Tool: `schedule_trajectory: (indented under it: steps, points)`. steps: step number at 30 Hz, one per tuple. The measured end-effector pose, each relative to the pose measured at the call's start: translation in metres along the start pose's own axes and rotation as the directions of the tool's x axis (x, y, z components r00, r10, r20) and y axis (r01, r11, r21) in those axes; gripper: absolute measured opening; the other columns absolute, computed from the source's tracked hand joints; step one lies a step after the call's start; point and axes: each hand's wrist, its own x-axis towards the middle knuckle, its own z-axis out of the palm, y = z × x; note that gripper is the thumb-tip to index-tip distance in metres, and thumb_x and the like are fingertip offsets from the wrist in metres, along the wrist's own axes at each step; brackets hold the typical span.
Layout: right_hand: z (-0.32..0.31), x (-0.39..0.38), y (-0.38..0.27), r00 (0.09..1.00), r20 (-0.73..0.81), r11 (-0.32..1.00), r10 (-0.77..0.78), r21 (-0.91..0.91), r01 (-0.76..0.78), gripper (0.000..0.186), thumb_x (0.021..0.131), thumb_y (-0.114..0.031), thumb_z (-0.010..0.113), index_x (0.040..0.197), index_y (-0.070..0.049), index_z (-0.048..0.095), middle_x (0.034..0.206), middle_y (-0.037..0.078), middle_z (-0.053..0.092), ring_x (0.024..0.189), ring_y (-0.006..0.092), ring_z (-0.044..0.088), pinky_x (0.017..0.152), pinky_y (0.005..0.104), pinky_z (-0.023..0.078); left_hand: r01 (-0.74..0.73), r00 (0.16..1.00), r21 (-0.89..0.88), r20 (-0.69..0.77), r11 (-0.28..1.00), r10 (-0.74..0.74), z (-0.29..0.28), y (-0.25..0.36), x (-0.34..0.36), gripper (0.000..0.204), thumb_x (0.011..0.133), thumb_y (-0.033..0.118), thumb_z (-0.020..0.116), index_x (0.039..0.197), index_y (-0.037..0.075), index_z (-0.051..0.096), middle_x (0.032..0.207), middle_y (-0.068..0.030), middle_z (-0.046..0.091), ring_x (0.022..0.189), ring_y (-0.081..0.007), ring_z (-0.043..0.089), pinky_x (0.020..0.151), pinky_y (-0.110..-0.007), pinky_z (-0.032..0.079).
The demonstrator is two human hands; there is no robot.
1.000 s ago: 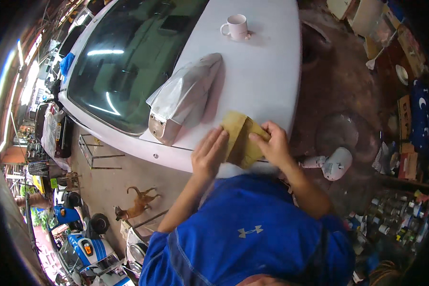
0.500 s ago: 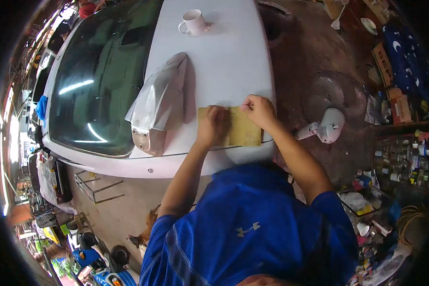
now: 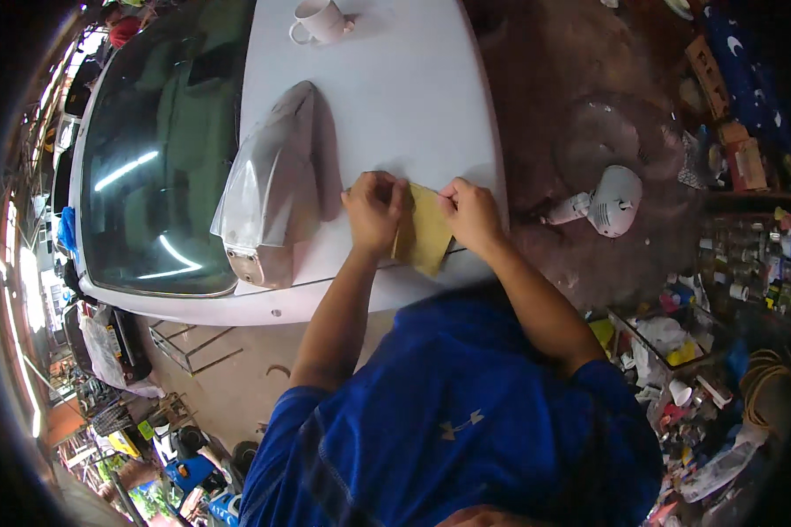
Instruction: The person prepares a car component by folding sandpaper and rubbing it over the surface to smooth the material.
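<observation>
I saw left hand (image 3: 376, 211) closed on the left edge of a yellow sheet (image 3: 426, 232), right hand (image 3: 470, 215) pinching its upper right corner; sheet was over the white panel (image 3: 404, 97), near edge, contact unclear to me; grey part (image 3: 277, 176) rested left of it, mug (image 3: 323, 21) farther off
</observation>
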Motion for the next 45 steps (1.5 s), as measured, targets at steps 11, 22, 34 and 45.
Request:
schedule_trajectory:
  steps: [11, 22, 34, 45]
  points:
    - [-0.016, -0.056, 0.028, 0.996, -0.091, 0.977, 0.008, 0.211, 0.011, 0.035, 0.088, -0.022, 0.079, 0.113, -0.002, 0.066, 0.098, 0.018, 0.075, 0.085, 0.0341, 0.074, 0.077, 0.0412, 0.057, -0.269, 0.961, 0.424, 0.06, 0.865, 0.27, -0.013, 0.019, -0.016, 0.02, 0.09, 0.018, 0.075, 0.106, 0.007, 0.07, 0.114, -0.0112, 0.068, 0.106, -0.0306, 0.063, 0.095, -0.046, 0.045]
    - [-0.05, -0.126, 0.093, 0.922, -0.332, 0.96, 0.198, 0.258, -0.113, 0.03, 0.09, -0.012, 0.078, 0.116, -0.006, 0.066, 0.102, 0.01, 0.074, 0.094, 0.018, 0.071, 0.079, 0.0373, 0.058, -0.502, 0.865, 0.165, 0.105, 0.849, 0.491, -0.015, -0.006, -0.017, 0.041, 0.091, 0.015, 0.071, 0.13, 0.004, 0.062, 0.134, -0.0154, 0.061, 0.127, -0.0392, 0.055, 0.108, -0.052, 0.043]
    - [-0.064, -0.447, 0.234, -0.089, -0.822, 0.607, 0.562, 0.483, -0.631, 0.027, 0.086, -0.018, 0.076, 0.111, -0.01, 0.072, 0.093, 0.01, 0.076, 0.084, 0.0195, 0.072, 0.064, 0.0373, 0.058, -0.519, 0.855, 0.417, 0.244, 0.746, 0.458, -0.053, -0.038, -0.038, 0.101, 0.083, 0.071, 0.07, 0.158, 0.009, 0.04, 0.161, -0.0265, 0.033, 0.143, -0.049, 0.036, 0.119, -0.062, 0.026]
    - [-0.082, -0.72, 0.389, -0.209, -0.228, 0.257, 0.951, 0.959, 0.123, 0.016, 0.09, -0.011, 0.071, 0.103, -0.004, 0.076, 0.079, 0.007, 0.073, 0.064, 0.0181, 0.067, 0.055, 0.0346, 0.053, -0.779, 0.375, 0.622, 0.56, -0.076, 0.738, -0.028, 0.01, 0.037, 0.089, 0.1, 0.065, 0.041, 0.16, 0.0, 0.032, 0.167, -0.0159, 0.03, 0.151, -0.0393, 0.032, 0.123, -0.051, 0.028]
